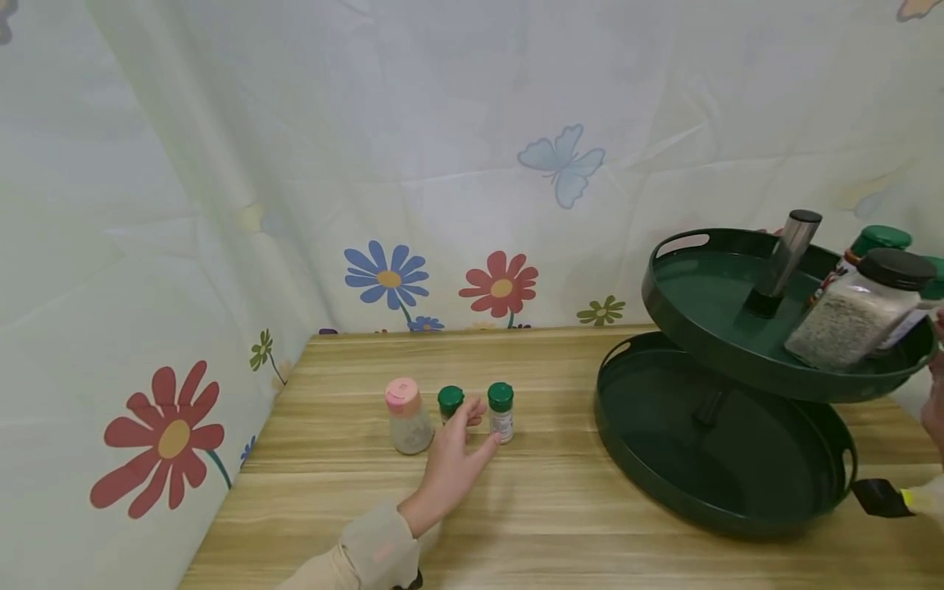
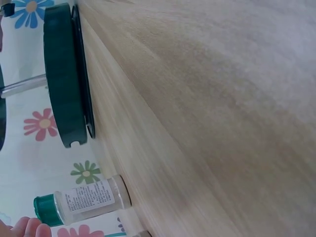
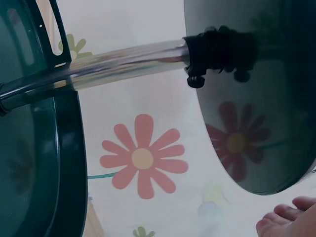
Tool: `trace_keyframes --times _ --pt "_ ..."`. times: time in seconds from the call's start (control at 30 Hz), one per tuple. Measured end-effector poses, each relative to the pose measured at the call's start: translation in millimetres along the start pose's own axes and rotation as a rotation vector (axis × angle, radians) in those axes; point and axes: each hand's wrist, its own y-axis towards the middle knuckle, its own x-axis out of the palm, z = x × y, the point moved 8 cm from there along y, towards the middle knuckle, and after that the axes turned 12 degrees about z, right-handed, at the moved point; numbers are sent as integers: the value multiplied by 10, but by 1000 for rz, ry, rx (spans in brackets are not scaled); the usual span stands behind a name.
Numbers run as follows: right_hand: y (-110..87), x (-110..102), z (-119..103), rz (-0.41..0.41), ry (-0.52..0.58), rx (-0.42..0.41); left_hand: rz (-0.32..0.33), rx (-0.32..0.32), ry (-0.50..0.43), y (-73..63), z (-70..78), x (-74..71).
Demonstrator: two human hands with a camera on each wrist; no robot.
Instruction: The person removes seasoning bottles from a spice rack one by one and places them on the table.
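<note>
In the head view my left hand (image 1: 451, 467) reaches over the table with thumb and fingers spread. Its thumb is near a small green-capped spice shaker (image 1: 501, 414); contact is unclear. A second green-capped shaker (image 1: 451, 399) stands behind the fingers, partly hidden. To its left is a pink-lidded shaker (image 1: 409, 422). In the left wrist view, fingertips (image 2: 37, 227) show beside the green cap of a labelled shaker (image 2: 89, 199). My right hand (image 1: 935, 401), cut off by the frame, is beside the upper tray (image 1: 723, 328); its loosely curled fingers (image 3: 281, 217) show no held thing.
The dark green two-tier stand has a lower tray (image 1: 723, 467) on the wooden table (image 1: 546, 508) and a metal post (image 1: 789, 258). A black-lidded jar (image 1: 848, 319) and green-capped containers (image 1: 878, 238) stand on the upper tray. A flowered curtain (image 1: 442, 164) hangs behind.
</note>
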Motion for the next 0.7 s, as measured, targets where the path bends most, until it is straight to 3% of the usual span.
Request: trace_keyframes --times 0.03,0.07,0.1,0.17,0.23,0.27,0.3,0.4,0.7 --pt "22 -50 -22 147 -155 -68 -3 -4 -3 -1 1 -1" --pt "70 -21 11 109 -66 -57 -5 -3 -3 0 6 -3" --pt "114 -7 71 129 85 79 -4 7 0 1 16 -6" --pt "179 38 135 140 283 246 -5 21 -2 -2 31 -5" --pt "219 107 171 64 436 348 -6 28 -6 -7 47 -6" --pt "234 122 211 67 564 434 -7 31 -6 -9 52 -5" --pt "239 133 222 55 606 455 -8 32 -8 -10 54 -2" --pt "224 143 278 50 683 528 -16 24 -14 -14 46 9" --pt "160 88 351 73 650 521 -19 39 -19 -19 25 20"
